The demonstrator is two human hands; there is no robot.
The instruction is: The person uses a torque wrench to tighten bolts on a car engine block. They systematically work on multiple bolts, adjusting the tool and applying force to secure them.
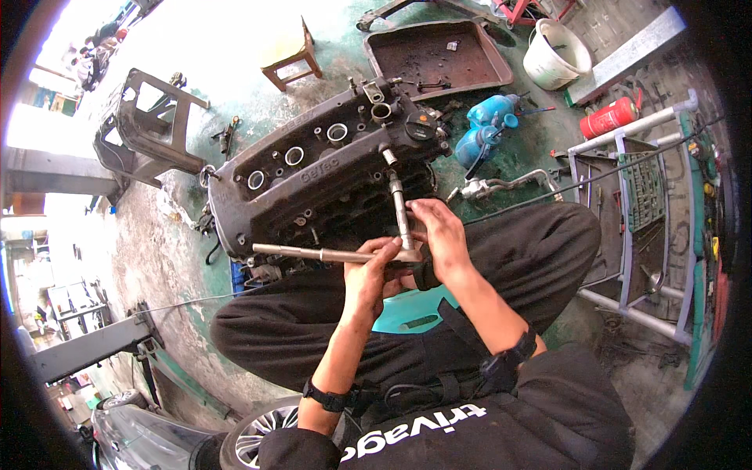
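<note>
Grips a long silver metal ratchet (329,255) in the closed left hand (363,280), near its head, with the handle extending leftward. Curls the right hand (441,239) beside a slim silver metal extension bar (400,210) running forward from that head; cannot tell whether gripping it. Has a grimy black engine cover (319,153) with metal-rimmed round holes directly ahead of the hands, blocking much of the floor beyond. Includes, ahead and right, two light-blue plastic bottles (492,113), then a shallow rust-brown tray (478,66) and an off-white plastic bucket (544,74) farther off. Adds a bent silver metal pipe (521,182) nearer the right hand, and a red cylindrical fire extinguisher (607,119) well beyond. Shows a turquoise plastic piece (401,311) just below both hands, between bent legs in black trousers (521,247).
</note>
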